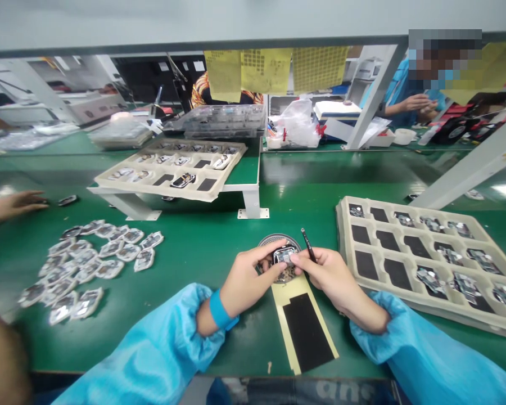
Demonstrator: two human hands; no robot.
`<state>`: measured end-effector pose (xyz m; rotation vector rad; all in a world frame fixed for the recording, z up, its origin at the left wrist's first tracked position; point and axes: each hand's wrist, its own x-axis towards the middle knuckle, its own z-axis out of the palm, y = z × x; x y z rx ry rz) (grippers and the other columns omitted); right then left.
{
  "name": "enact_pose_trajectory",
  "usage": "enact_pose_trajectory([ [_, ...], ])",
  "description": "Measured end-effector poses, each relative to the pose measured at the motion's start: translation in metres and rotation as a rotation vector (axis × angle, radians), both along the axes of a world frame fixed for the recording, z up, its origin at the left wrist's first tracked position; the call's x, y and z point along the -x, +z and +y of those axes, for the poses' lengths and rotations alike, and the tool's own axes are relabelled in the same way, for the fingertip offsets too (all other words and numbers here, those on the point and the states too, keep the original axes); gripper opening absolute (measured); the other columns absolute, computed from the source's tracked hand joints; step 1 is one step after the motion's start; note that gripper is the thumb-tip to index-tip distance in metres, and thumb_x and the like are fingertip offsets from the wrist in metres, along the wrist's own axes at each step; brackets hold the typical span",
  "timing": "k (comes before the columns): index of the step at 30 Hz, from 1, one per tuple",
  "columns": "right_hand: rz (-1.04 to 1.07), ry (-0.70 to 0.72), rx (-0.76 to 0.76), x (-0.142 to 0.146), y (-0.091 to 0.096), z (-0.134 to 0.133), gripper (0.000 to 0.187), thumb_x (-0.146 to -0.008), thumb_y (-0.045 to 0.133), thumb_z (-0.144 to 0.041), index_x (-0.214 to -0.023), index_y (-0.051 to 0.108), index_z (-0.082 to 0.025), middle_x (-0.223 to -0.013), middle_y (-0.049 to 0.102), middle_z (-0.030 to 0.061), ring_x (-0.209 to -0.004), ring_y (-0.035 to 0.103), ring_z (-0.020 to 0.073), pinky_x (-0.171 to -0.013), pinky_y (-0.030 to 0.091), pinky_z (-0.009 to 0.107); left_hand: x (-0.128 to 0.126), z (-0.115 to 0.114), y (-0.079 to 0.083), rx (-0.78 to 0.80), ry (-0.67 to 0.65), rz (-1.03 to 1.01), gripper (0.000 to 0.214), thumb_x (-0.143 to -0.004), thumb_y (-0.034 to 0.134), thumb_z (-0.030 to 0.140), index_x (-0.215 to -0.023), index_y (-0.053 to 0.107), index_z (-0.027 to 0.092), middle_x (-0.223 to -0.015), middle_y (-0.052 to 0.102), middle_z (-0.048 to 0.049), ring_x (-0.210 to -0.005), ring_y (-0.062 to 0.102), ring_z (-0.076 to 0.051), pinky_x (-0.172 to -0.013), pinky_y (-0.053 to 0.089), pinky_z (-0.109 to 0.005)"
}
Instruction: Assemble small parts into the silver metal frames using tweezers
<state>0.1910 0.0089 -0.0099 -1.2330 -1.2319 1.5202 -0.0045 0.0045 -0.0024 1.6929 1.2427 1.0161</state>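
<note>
My left hand (251, 275) is closed around the edges of a small device housing (283, 254), dark-rimmed with a silvery circuit board inside. My right hand (331, 278) meets it from the other side, its thumb and index fingertip touching the board. A slim black tool (308, 246) with pale lettering sticks up out of the right hand's grip; its lower end is hidden. Beneath both hands lies a round grey dish (274, 239), mostly covered by them. A yellow sheet bearing a black adhesive piece (310, 332) extends from the dish towards me.
On the right stands a cream tray (409, 225) with circuit boards in several pockets. Loose housings (84, 256) cover the bench at left. Another tray (156, 188) rests on a raised green stand (253, 163). A co-worker's hand (14, 207) reaches in from the left.
</note>
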Motion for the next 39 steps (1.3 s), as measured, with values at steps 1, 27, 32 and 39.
enact_pose_trajectory([
  [1,-0.006,0.009,-0.002,0.0,0.0,0.0,0.035,-0.08,0.076,-0.049,-0.071,0.069,-0.016,-0.062,0.063,-0.0004,-0.051,0.049,0.0102,-0.047,0.037,0.023,0.0,0.0,0.0,0.0,0.0,0.005,0.043,-0.084,0.073,0.026,-0.127,0.072,0.021,-0.073,0.067,-0.0013,-0.061,0.055,-0.015,-0.063,0.051,-0.029],
  [27,-0.006,0.006,-0.225,0.006,-0.006,-0.003,0.017,-0.085,0.073,-0.032,-0.087,0.063,-0.018,-0.08,0.065,-0.0011,-0.077,0.062,0.0156,-0.071,0.051,0.028,-0.011,-0.002,-0.007,0.357,-0.091,-0.471,0.036,-0.084,0.077,0.03,-0.117,0.072,0.016,-0.106,0.078,-0.0099,-0.081,0.075,-0.019,-0.079,0.063,-0.031],
  [32,-0.039,-0.041,-0.246,0.015,-0.006,-0.008,0.017,-0.084,0.07,-0.032,-0.085,0.058,-0.019,-0.077,0.059,-0.0017,-0.072,0.057,0.0152,-0.069,0.049,0.028,-0.016,-0.008,-0.01,0.304,0.016,-0.454,0.031,-0.081,0.078,0.03,-0.107,0.074,0.014,-0.091,0.078,-0.0078,-0.068,0.072,-0.017,-0.066,0.063,-0.029],
  [39,-0.105,0.043,-0.289,0.01,-0.012,-0.002,0.019,-0.088,0.067,-0.036,-0.091,0.062,-0.018,-0.084,0.065,0.0015,-0.079,0.062,0.0181,-0.074,0.052,0.031,-0.015,-0.007,-0.014,0.172,0.067,-0.284,0.026,-0.086,0.07,0.028,-0.107,0.073,0.015,-0.086,0.077,-0.0076,-0.066,0.07,-0.018,-0.062,0.06,-0.029],
])
